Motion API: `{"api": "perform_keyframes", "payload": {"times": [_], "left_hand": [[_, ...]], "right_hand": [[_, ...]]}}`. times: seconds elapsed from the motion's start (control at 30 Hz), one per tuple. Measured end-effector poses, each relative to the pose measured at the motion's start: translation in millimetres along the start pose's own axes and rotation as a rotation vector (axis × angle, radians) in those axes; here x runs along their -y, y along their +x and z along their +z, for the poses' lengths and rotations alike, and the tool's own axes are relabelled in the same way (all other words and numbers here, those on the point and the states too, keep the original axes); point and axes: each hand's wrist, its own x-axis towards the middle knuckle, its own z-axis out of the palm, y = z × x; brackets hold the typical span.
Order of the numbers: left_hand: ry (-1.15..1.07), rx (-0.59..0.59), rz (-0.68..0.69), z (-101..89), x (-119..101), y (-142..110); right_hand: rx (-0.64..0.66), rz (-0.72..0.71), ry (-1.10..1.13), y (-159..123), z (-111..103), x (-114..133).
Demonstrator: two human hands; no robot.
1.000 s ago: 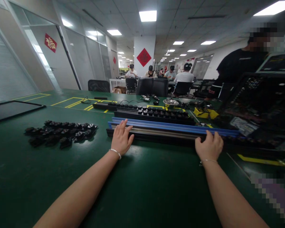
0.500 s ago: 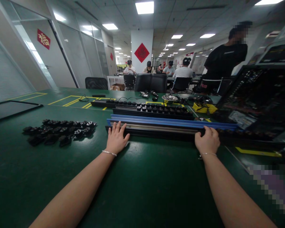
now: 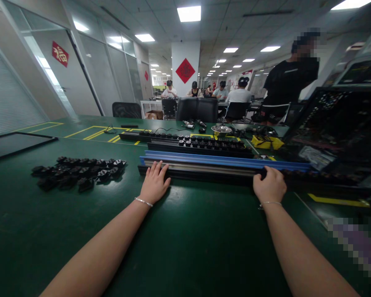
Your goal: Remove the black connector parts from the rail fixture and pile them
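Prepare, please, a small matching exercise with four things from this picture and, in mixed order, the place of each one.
1. Left hand
2. Blue rail
3. Silver bowl
4. Loose black parts

A. on the far part of the green table
B. in a group on the table's left side
C. at the left end of the near black rail
D. lengthwise, just behind the near black rail

Pairs: 1-C, 2-D, 3-A, 4-B

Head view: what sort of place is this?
Likely an assembly workshop in an open-plan office: a green workbench bearing a long blue rail and small black parts, with people seated at a table beyond.
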Motion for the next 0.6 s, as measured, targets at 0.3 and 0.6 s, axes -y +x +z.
{"api": "perform_keyframes", "payload": {"times": [0.3, 0.6], "left_hand": [[-0.009, 0.001, 0.006, -1.3, 0.3, 0.8], [-0.015, -0.011, 0.011, -3.0, -0.3, 0.4]], "right_hand": [[0.043, 0.012, -0.035, -2.6, -1.0, 7.2], [0.051, -0.042, -0.02, -6.7, -4.1, 18.0]]}}
